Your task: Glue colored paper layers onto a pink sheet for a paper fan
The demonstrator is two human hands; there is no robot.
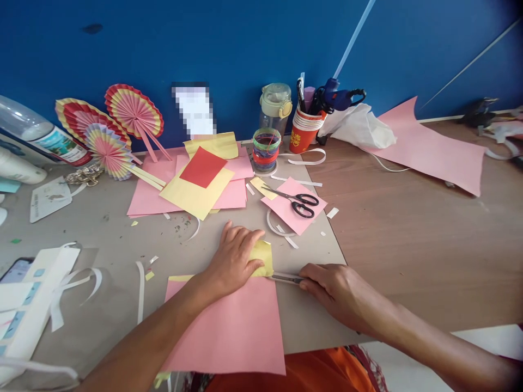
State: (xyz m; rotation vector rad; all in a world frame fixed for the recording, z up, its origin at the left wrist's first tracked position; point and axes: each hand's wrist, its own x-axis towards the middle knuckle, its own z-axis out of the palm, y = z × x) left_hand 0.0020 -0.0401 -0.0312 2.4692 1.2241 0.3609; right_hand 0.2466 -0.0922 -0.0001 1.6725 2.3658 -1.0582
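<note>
Pink paper sheet (245, 326), matte, four-sided, lies near; yellow paper (262, 257), at its far right corner, under your spread left hand (235, 261); your right hand (333, 288), apart, clasps a slim knife (286, 278).

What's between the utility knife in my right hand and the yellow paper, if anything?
Nothing visible: the utility knife in your right hand has its tip at the corner of the yellow paper, clear of your left hand.

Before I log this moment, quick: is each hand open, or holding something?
Left hand: open, laid on yellow paper.
Right hand: closed, holding what looks like a cutter.
</note>
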